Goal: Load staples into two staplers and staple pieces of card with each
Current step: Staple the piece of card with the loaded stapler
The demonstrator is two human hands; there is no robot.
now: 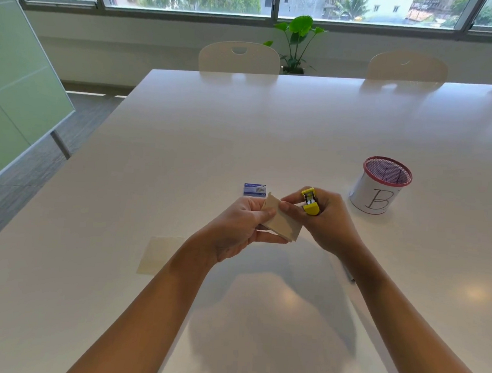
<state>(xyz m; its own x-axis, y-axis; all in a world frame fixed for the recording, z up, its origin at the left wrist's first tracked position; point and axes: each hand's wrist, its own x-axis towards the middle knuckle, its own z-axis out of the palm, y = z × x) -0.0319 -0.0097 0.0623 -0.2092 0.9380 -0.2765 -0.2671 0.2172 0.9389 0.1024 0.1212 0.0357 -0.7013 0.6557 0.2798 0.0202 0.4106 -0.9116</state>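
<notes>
the fingers (267,213) of the left hand (240,229) pinch a folded piece of card (283,221) held above the worktop (242,128). the right hand (326,220) curls round a yellow stapler (310,201), its thumb touching the card's edge. this looks like the stapling step: next the card's edge needs feeding into the stapler's mouth, then a firm squeeze. a staple box (254,189) lies just beyond, another card sheet (160,254) to the left, a mesh pot (380,186) to the right.

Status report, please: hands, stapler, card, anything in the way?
Left hand pinches card. Right hand grips yellow stapler, thumb on card. Staple box behind, clear. Nothing blocking.
</notes>
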